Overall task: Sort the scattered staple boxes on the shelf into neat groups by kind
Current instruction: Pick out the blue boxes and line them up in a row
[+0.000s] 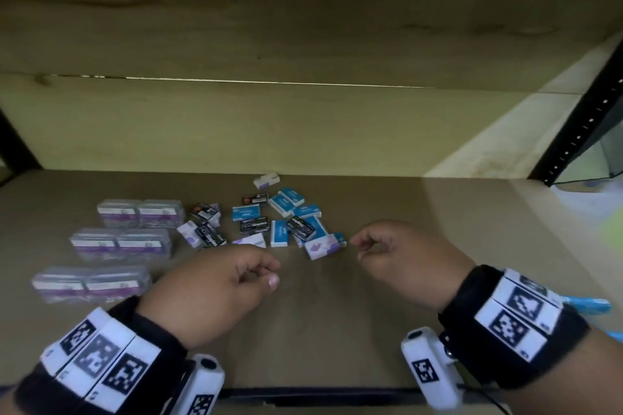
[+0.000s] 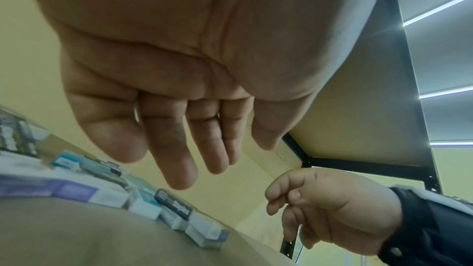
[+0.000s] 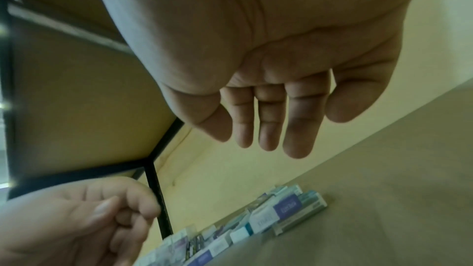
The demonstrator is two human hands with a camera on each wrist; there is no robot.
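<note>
Small staple boxes lie jumbled mid-shelf: blue ones, black ones and white-and-purple ones. One white box sits apart by the back wall. My left hand hovers just in front of the pile's left side, fingers loosely curled, holding nothing. My right hand hovers beside the white-and-purple box at the pile's right end, also empty. The left wrist view shows a bare palm with relaxed fingers above a black box. In the right wrist view the fingers hang free above a purple-labelled box.
Clear plastic cases with purple labels stand in three rows of two at the left. The brown shelf board is bare in front of the hands and to the right. A black upright post stands at the right, and the board's front edge is near.
</note>
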